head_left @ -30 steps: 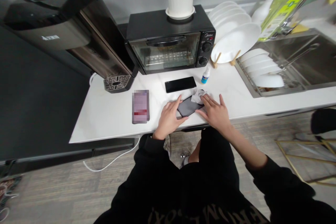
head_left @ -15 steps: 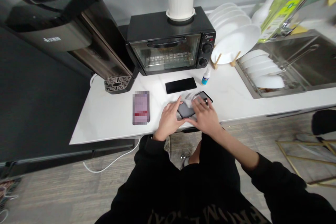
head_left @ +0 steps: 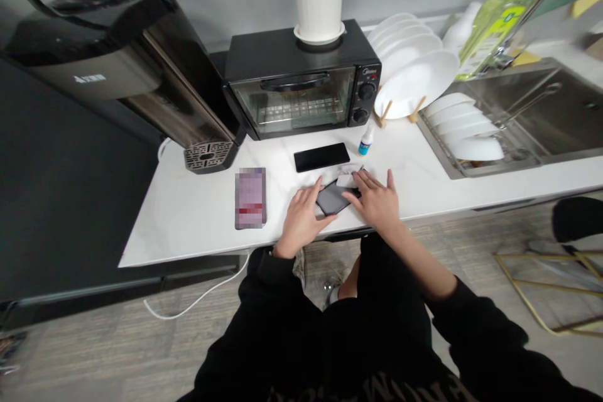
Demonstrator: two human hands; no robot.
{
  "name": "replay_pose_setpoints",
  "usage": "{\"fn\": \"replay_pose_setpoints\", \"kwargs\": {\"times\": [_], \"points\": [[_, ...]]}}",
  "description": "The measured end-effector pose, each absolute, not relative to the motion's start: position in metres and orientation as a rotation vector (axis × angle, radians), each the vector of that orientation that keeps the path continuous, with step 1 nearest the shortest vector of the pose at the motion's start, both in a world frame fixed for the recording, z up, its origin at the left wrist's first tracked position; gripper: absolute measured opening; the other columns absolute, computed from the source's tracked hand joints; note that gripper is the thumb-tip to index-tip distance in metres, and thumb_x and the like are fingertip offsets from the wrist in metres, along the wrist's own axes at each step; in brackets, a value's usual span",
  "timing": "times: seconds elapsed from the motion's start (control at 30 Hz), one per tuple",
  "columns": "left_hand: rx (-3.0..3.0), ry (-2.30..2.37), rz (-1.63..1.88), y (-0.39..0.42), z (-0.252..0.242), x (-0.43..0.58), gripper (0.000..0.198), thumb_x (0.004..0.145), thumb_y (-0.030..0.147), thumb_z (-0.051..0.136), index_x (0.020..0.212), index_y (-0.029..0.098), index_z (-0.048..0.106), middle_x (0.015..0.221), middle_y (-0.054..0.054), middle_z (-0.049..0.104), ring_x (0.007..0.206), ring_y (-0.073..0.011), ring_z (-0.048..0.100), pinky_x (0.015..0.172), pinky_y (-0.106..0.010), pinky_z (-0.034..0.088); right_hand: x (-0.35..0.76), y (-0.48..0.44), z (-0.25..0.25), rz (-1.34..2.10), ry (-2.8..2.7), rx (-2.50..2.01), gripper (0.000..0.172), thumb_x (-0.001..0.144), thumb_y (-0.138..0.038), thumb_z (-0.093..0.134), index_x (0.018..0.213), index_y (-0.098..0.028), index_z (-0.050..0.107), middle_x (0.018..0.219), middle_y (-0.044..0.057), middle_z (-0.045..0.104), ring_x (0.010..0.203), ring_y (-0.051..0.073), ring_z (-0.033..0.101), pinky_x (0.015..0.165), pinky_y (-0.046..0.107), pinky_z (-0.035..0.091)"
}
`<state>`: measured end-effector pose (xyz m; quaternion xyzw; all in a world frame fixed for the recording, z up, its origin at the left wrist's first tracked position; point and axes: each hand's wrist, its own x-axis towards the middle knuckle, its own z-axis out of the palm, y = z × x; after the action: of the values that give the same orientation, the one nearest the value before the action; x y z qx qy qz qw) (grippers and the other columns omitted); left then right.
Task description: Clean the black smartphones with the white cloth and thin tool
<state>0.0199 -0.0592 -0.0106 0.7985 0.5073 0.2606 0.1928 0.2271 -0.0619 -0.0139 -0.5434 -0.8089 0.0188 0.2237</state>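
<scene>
A dark grey phone (head_left: 332,197) lies flat and slanted near the counter's front edge. My left hand (head_left: 301,217) grips its left end, thumb along the near side and fingers at the far side. Under the fingertips of my right hand (head_left: 378,204), a crumpled white tissue (head_left: 347,178) is pressed on the phone's upper right part. My right thumb is spread away from the fingers, and the hand covers the phone's right end. Just beyond lie a second phone, black (head_left: 321,157), and a small white spray bottle (head_left: 365,141) with a blue label.
A phone with a blurred purple screen (head_left: 250,198) lies to the left on the white counter (head_left: 188,220). Behind stand a toaster oven (head_left: 296,100) and a drinks machine (head_left: 188,88). Racked white plates (head_left: 419,85) and a sink (head_left: 556,119) with dishes are at the right.
My right hand has slid slightly right along the phone with the tissue, uncovering more of its surface. The left hand keeps its grip. The whole view has shifted a little.
</scene>
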Motion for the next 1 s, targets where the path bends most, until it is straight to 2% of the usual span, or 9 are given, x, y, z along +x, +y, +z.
{"fn": "replay_pose_setpoints", "kwargs": {"times": [0.17,0.27,0.33,0.43,0.57,0.7,0.77,0.87,1.0], "points": [[2.232,1.449,0.708,-0.0591,-0.0127,0.019,0.104,0.089,0.035,0.081,0.17,0.026,0.016,0.144,-0.012,0.062,0.126,-0.033,0.056,0.112,-0.049,0.046,0.224,-0.066,-0.0161,0.155,-2.482,-1.159,0.074,0.103,-0.068,0.049,0.146,-0.008,0.061,0.15,0.022,0.062,0.146,0.035,0.054,0.129,0.059,0.026],[2.228,1.432,0.729,-0.0593,-0.0129,0.0187,0.109,0.087,0.039,0.083,0.17,0.028,0.013,0.147,-0.011,0.061,0.128,-0.0328,0.055,0.113,-0.049,0.045,0.226,-0.0647,-0.018,0.063,-2.292,-1.432,0.067,0.106,-0.062,0.046,0.148,-0.011,0.059,0.151,0.022,0.061,0.145,0.037,0.054,0.127,0.067,0.023],[2.235,1.431,0.73,-0.0594,-0.0126,0.0187,0.109,0.087,0.04,0.083,0.171,0.028,0.013,0.147,-0.011,0.061,0.127,-0.0329,0.055,0.113,-0.05,0.045,0.2245,-0.0654,-0.0194,0.026,-2.25,-1.486,0.074,0.105,-0.066,0.047,0.148,-0.006,0.057,0.152,0.026,0.059,0.146,0.041,0.052,0.125,0.069,0.024],[2.242,1.43,0.723,-0.0595,-0.0118,0.0191,0.104,0.089,0.033,0.079,0.17,0.027,0.013,0.144,-0.012,0.062,0.126,-0.0322,0.056,0.111,-0.048,0.047,0.2193,-0.0697,-0.0209,0.141,-2.458,-1.192,0.088,0.099,-0.076,0.048,0.147,-0.004,0.057,0.153,0.027,0.058,0.148,0.038,0.05,0.127,0.061,0.028],[2.224,1.446,0.729,-0.0598,-0.0101,0.0202,0.107,0.087,0.041,0.082,0.17,0.026,0.016,0.146,-0.012,0.062,0.127,-0.0324,0.056,0.112,-0.048,0.046,0.2228,-0.0667,-0.0199,0.087,-2.313,-1.397,0.073,0.105,-0.067,0.044,0.151,-0.011,0.056,0.153,0.023,0.059,0.148,0.039,0.05,0.126,0.069,0.021],[2.234,1.448,0.704,-0.0598,-0.0111,0.0197,0.107,0.088,0.037,0.082,0.17,0.026,0.014,0.145,-0.011,0.063,0.125,-0.0319,0.056,0.112,-0.048,0.046,0.2238,-0.0675,-0.0182,0.096,-2.416,-1.273,0.087,0.1,-0.075,0.046,0.149,-0.004,0.056,0.152,0.027,0.058,0.148,0.041,0.049,0.126,0.065,0.026],[2.239,1.448,0.705,-0.0599,-0.0118,0.0194,0.106,0.089,0.035,0.081,0.17,0.026,0.013,0.145,-0.011,0.062,0.126,-0.0318,0.056,0.112,-0.048,0.046,0.2237,-0.0685,-0.0175,0.152,-2.501,-1.143,0.085,0.1,-0.076,0.046,0.148,-0.007,0.058,0.152,0.024,0.059,0.148,0.037,0.05,0.127,0.061,0.028],[2.217,1.451,0.726,-0.0601,-0.0116,0.0198,0.109,0.087,0.04,0.083,0.17,0.028,0.014,0.146,-0.01,0.062,0.128,-0.0331,0.055,0.113,-0.049,0.045,0.2271,-0.0646,-0.0169,0.067,-2.295,-1.434,0.075,0.105,-0.067,0.044,0.151,-0.01,0.055,0.153,0.024,0.059,0.145,0.04,0.052,0.125,0.07,0.023],[2.234,1.45,0.707,-0.0597,-0.0108,0.021,0.104,0.089,0.036,0.08,0.17,0.027,0.015,0.145,-0.011,0.062,0.127,-0.0335,0.056,0.113,-0.049,0.045,0.2232,-0.0652,-0.0178,0.106,-2.381,-1.324,0.082,0.101,-0.07,0.051,0.151,-0.004,0.054,0.154,0.026,0.056,0.15,0.041,0.047,0.126,0.065,0.027]]}}
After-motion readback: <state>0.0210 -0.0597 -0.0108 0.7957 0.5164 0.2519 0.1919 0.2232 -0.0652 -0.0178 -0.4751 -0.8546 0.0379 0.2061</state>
